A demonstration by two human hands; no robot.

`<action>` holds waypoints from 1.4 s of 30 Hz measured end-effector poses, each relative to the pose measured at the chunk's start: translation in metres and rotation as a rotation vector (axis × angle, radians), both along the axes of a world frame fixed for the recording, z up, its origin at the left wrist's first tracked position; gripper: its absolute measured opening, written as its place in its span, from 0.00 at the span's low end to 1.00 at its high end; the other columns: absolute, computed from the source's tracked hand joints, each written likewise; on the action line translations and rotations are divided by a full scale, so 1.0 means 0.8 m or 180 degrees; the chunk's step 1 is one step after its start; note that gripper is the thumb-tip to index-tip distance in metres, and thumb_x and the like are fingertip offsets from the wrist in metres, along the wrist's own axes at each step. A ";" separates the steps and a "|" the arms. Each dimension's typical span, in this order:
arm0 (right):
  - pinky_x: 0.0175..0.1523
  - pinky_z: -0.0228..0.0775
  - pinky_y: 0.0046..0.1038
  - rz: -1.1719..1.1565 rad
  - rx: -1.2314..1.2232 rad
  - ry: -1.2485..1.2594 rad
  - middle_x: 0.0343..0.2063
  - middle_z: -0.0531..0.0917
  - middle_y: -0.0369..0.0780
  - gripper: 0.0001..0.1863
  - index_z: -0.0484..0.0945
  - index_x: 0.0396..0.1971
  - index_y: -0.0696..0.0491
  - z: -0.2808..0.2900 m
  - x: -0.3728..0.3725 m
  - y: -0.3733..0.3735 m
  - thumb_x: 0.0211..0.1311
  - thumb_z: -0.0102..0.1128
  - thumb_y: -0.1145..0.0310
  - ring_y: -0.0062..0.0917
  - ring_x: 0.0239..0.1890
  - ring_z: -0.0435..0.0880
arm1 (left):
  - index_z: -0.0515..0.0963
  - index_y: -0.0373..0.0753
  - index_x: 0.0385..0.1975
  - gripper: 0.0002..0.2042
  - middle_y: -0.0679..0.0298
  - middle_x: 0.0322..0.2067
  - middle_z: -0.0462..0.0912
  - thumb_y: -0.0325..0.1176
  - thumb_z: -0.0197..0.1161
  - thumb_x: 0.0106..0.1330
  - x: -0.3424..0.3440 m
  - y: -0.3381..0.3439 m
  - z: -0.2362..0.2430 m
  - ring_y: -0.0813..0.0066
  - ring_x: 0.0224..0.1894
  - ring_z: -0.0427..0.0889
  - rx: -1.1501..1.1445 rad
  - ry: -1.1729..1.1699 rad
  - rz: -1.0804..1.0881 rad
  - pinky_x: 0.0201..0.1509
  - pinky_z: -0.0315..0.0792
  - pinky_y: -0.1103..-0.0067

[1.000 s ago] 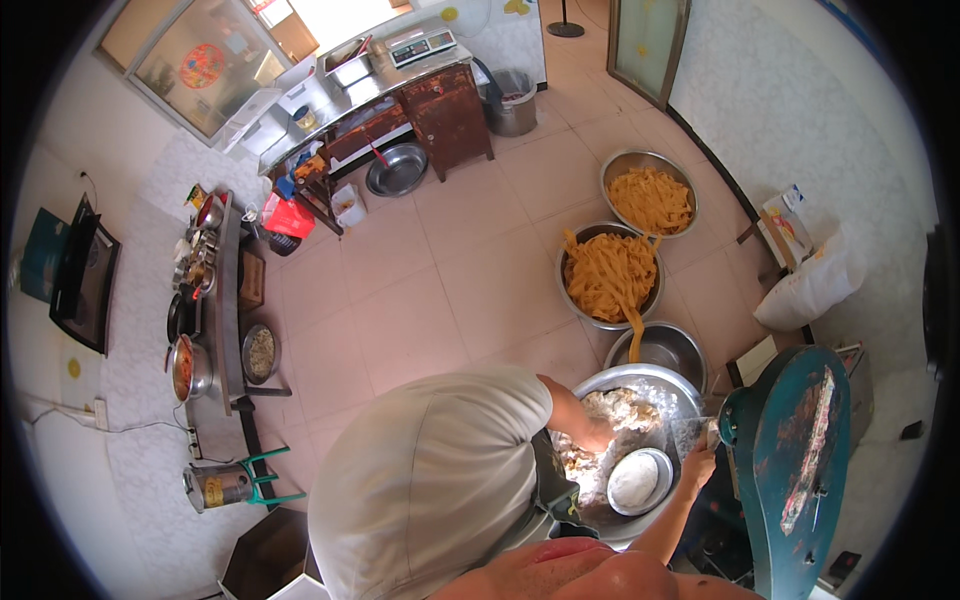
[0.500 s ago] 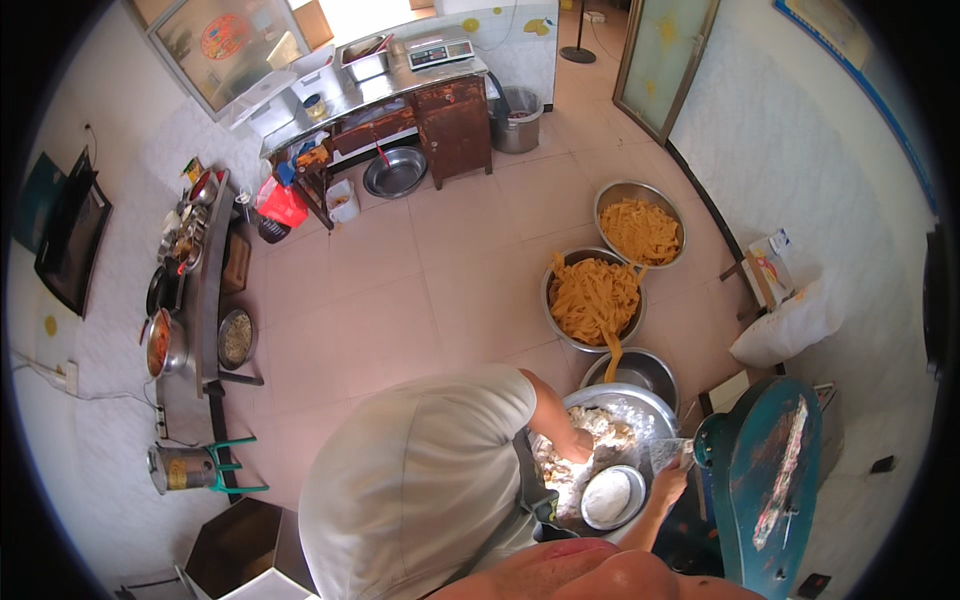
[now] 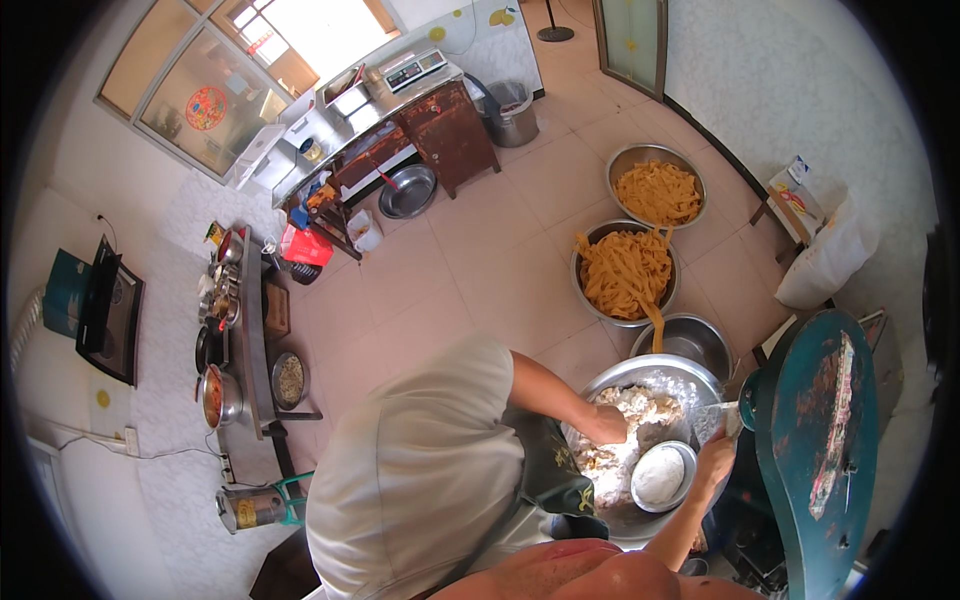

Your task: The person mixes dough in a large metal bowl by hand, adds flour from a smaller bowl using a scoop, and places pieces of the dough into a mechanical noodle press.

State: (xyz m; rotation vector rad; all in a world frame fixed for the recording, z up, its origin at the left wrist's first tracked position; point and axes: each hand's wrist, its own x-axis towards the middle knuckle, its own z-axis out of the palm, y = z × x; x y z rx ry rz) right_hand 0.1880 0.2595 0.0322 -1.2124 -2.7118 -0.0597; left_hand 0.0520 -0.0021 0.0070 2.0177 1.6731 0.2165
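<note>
A wide metal basin [image 3: 702, 372] sits low in front of me, holding a lumpy, pale floury mixture [image 3: 640, 405]. My left hand [image 3: 607, 425] is down in that mixture, its fingertips hidden. Inside the basin, nearest my right arm, rests a small metal bowl [image 3: 662, 476] of white powder. My right hand [image 3: 714, 458] is closed around the lower part of a flat, pale, scraper-like piece [image 3: 708, 420] at the basin's right rim, close beside a green machine [image 3: 800, 420]. Whether that piece joins the machine cannot be made out.
Beyond the basin stand an empty-looking metal bowl [image 3: 705, 345] and two bowls [image 3: 578, 285] [image 3: 612, 160] of broad yellow strips. One strip hangs over between bowls. A white sack [image 3: 825, 260] leans on the right. A shelf [image 3: 258, 350] of pots lines the left; a counter [image 3: 360, 125] stands far off.
My view has turned, so the room appears shifted and tilted. My left hand is slightly farther from the powder bowl. My right hand keeps its place by the pale piece.
</note>
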 end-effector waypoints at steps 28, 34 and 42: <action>0.38 0.76 0.47 -0.0909 -0.1338 0.0717 0.24 0.81 0.58 0.24 0.82 0.32 0.61 0.076 0.063 -0.035 0.67 0.53 0.51 0.53 0.30 0.82 | 0.62 0.40 0.65 0.33 0.40 0.51 0.75 0.17 0.54 0.53 -0.003 0.253 0.049 0.49 0.53 0.77 0.0381 -0.1186 0.1327 0.54 0.73 0.69; 0.38 0.78 0.47 -0.0814 -0.1422 0.0520 0.26 0.83 0.56 0.28 0.82 0.29 0.60 0.062 0.015 -0.018 0.69 0.46 0.49 0.51 0.31 0.84 | 0.72 0.35 0.55 0.24 0.54 0.55 0.76 0.13 0.51 0.56 -0.019 0.154 0.068 0.64 0.50 0.81 0.0042 -0.2013 0.0854 0.51 0.76 0.75; 0.41 0.79 0.45 -0.0787 -0.1721 0.0050 0.27 0.84 0.56 0.27 0.82 0.27 0.59 0.097 0.004 -0.034 0.69 0.45 0.51 0.50 0.34 0.85 | 0.71 0.28 0.51 0.21 0.44 0.48 0.74 0.25 0.62 0.56 -0.066 0.033 0.008 0.49 0.51 0.77 -0.0499 -0.0026 0.0407 0.54 0.73 0.64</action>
